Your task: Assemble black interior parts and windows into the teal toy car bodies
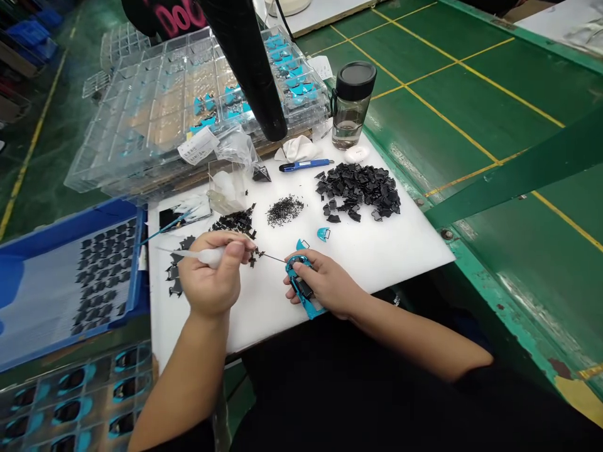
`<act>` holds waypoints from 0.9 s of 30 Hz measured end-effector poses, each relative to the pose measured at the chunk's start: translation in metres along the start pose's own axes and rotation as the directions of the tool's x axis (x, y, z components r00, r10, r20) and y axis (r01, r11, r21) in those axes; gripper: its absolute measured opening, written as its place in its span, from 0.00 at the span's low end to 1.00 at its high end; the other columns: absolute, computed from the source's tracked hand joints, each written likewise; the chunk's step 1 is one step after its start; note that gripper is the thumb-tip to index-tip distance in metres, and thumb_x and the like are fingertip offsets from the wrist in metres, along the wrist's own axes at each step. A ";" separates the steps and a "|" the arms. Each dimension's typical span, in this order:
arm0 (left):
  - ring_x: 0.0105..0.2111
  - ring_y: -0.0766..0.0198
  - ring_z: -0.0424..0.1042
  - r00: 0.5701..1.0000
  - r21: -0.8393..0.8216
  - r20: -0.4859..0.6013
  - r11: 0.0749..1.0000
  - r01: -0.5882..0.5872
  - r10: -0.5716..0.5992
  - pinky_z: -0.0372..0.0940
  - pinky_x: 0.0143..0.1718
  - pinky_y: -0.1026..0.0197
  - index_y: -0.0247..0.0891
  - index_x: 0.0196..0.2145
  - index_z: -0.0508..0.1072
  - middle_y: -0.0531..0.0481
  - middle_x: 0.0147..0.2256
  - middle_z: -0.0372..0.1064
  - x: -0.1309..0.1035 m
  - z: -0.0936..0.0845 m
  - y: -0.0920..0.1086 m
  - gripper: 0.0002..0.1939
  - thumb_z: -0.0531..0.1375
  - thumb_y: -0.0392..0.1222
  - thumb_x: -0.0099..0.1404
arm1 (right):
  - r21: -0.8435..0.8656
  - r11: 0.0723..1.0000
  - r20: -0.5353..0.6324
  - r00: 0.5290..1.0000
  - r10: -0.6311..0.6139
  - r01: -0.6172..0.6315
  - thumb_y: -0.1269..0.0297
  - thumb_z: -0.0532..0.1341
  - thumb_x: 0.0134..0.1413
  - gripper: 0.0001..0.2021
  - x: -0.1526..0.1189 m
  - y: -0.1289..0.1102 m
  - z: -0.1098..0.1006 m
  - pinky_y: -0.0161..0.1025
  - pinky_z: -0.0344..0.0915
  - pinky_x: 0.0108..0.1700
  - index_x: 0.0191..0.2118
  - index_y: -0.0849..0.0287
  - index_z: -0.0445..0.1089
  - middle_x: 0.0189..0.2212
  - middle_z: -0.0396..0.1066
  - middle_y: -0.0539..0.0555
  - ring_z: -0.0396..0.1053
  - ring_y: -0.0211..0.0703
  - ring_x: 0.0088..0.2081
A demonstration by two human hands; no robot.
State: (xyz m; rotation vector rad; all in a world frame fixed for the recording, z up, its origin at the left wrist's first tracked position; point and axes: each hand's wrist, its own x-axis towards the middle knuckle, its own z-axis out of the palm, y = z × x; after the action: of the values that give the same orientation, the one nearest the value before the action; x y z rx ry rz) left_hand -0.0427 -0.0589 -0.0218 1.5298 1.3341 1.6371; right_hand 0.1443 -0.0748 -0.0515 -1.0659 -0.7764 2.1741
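Observation:
My left hand (210, 273) is closed around a white-handled tool (211, 257) whose thin metal tip reaches right, to the edge of a blue and black part. That part (304, 287) is gripped in my right hand (327, 282), thumb on top of its black inside. Just beyond it on the white board (372, 251) lie two small blue pieces, one (323, 234) apart and one (302, 244) partly behind the held part. Small black pieces (235, 221) are scattered behind my left hand, and a pile of tiny black bits (285, 210) sits farther right.
At the back right are a heap of black pieces (360, 191), a bottle (353, 103) and a blue pen (306, 165). Stacked clear trays (155, 119) stand behind. A black tube (254, 69) hangs over the board's rear. A blue bin (139, 251) adjoins the left side.

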 end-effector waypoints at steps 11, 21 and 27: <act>0.28 0.65 0.73 0.990 0.265 0.144 0.963 -0.050 0.012 0.69 0.31 0.62 0.38 0.30 0.77 0.49 0.27 0.74 -0.002 -0.003 -0.004 0.09 0.64 0.45 0.65 | -0.002 1.000 -0.019 1.000 0.004 -0.004 0.56 0.62 0.62 0.11 0.000 -0.001 0.000 0.41 0.75 0.35 0.45 0.56 0.68 0.32 0.74 0.52 0.75 0.40 0.29; 0.28 0.64 0.73 0.996 0.240 0.085 0.971 -0.012 -0.009 0.69 0.32 0.60 0.38 0.29 0.77 0.49 0.27 0.74 -0.003 -0.005 -0.006 0.12 0.64 0.48 0.64 | 0.002 1.000 -0.033 0.999 0.018 -0.018 0.55 0.63 0.61 0.12 0.000 -0.002 0.001 0.41 0.75 0.34 0.44 0.56 0.68 0.32 0.74 0.52 0.76 0.40 0.29; 0.28 0.64 0.73 0.994 0.255 0.110 0.966 -0.037 0.009 0.69 0.32 0.60 0.38 0.30 0.77 0.49 0.27 0.74 -0.003 -0.005 -0.005 0.10 0.64 0.46 0.65 | 0.013 1.000 -0.020 1.000 0.010 -0.009 0.55 0.63 0.62 0.11 0.000 0.000 0.000 0.41 0.75 0.34 0.45 0.56 0.68 0.31 0.74 0.51 0.76 0.40 0.29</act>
State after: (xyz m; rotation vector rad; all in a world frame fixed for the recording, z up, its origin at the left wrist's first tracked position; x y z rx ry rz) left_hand -0.0475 -0.0610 -0.0265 1.7623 1.5200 1.4147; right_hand 0.1443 -0.0745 -0.0515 -1.0855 -0.7491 2.1701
